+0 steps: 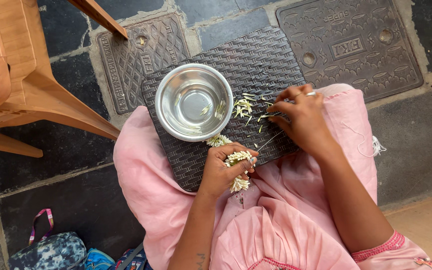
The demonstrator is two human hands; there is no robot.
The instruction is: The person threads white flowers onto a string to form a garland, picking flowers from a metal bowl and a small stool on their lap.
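My left hand grips a strung garland of white flower buds over the near edge of a dark woven tray on my lap. A thin thread runs from that hand toward my right hand. The right hand's fingertips pinch at loose buds scattered on the tray beside a steel bowl. The bowl holds a few buds and is otherwise bare. More of the garland lies under the bowl's near rim.
A wooden chair stands at the left. Two metal ground covers lie beyond the tray on dark stone paving. A blue patterned bag sits at the bottom left. Pink cloth covers my lap.
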